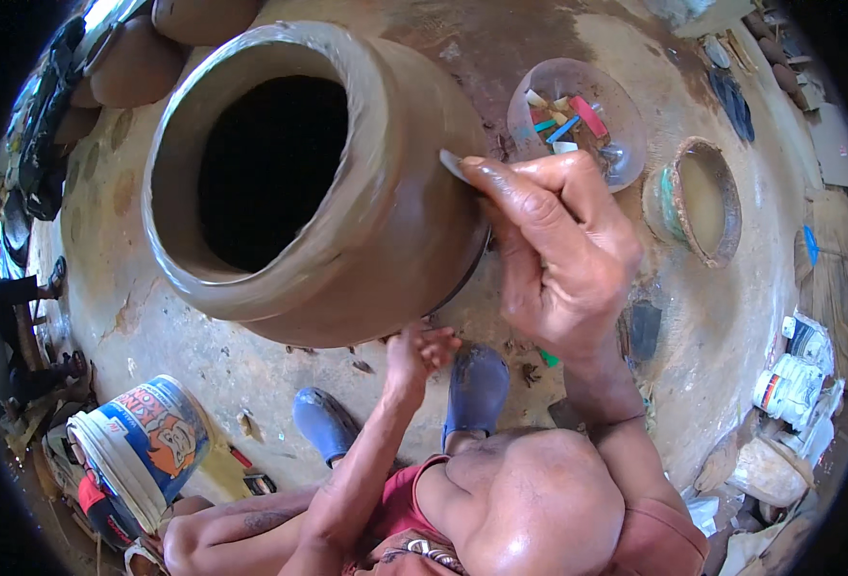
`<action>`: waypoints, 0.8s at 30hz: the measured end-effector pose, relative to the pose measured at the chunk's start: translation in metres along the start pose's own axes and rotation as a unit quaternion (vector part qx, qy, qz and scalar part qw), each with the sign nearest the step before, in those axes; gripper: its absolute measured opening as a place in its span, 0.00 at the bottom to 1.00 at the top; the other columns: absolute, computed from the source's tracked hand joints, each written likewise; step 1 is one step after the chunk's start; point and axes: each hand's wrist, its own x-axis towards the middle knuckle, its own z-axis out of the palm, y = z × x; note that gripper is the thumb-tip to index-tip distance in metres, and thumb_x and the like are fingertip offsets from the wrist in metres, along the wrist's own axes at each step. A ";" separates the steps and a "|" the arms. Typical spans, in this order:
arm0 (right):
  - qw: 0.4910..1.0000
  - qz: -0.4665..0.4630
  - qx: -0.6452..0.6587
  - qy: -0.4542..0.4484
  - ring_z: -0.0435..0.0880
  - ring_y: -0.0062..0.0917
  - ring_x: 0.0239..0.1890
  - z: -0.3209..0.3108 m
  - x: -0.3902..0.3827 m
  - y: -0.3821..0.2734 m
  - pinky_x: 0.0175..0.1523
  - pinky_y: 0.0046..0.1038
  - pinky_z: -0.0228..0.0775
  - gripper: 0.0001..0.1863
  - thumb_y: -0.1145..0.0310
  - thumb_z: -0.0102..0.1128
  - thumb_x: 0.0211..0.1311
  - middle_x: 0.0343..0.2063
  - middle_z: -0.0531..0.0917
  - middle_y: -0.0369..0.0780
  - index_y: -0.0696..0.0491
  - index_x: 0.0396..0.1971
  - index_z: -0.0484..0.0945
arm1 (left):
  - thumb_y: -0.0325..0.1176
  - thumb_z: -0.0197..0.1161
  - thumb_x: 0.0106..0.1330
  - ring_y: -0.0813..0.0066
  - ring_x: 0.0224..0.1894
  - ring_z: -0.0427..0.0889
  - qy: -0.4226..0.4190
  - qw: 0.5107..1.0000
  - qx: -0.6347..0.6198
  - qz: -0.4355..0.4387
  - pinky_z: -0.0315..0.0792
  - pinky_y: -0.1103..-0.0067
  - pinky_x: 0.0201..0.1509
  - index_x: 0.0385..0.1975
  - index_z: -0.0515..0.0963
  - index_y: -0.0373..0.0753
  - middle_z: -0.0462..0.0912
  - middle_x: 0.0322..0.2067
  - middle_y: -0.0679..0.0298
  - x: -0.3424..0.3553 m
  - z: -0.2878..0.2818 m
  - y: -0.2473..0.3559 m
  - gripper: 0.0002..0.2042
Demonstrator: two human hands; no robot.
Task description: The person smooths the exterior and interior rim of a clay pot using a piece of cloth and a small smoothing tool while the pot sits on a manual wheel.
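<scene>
A large wet clay pot (414, 182) with a wide round mouth and a thick rim fills the upper middle, its mouth tipped toward the left and its inside dark. My right hand (563, 245) is closed in a pinch on a small thin scraper (453, 165), whose pale tip meets the pot's outer wall below the rim. Under the pot's near lower edge is my left hand (420, 353), fingers apart and a little bent, with nothing seen in it. Whether its fingertips touch the clay I cannot tell.
Right of the pot stand a clear bowl (628, 115) of colourful small pieces and a crusted basin (728, 197) of murky water. A printed bucket (160, 437) is at lower left. More clay pots (136, 67) sit at upper left. My blue clogs (478, 389) rest below the pot.
</scene>
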 end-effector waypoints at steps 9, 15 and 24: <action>0.999 -0.023 0.028 0.000 0.80 0.22 0.29 0.010 0.015 -0.010 0.34 0.23 0.73 0.24 0.93 0.62 0.57 0.31 0.81 0.39 0.59 0.52 0.90 | 0.56 0.49 0.82 0.63 0.44 0.87 0.031 0.976 -0.045 0.211 0.83 0.66 0.39 0.63 0.72 0.40 0.84 0.51 0.56 0.063 -0.079 0.061 0.26; 0.999 -0.011 0.038 -0.012 0.77 0.21 0.27 0.008 0.010 -0.008 0.33 0.22 0.70 0.23 0.92 0.60 0.58 0.30 0.78 0.38 0.59 0.51 0.90 | 0.58 0.53 0.81 0.60 0.37 0.90 -0.016 0.999 -0.030 -0.023 0.83 0.68 0.31 0.68 0.67 0.41 0.83 0.51 0.53 0.003 -0.009 0.001 0.29; 0.999 -0.032 0.034 -0.027 0.76 0.22 0.27 0.009 0.024 -0.023 0.32 0.25 0.69 0.23 0.92 0.62 0.56 0.29 0.75 0.37 0.59 0.50 0.90 | 0.54 0.55 0.80 0.64 0.37 0.87 0.196 0.946 -0.054 0.251 0.82 0.71 0.29 0.55 0.76 0.39 0.86 0.42 0.56 0.053 -0.041 0.048 0.23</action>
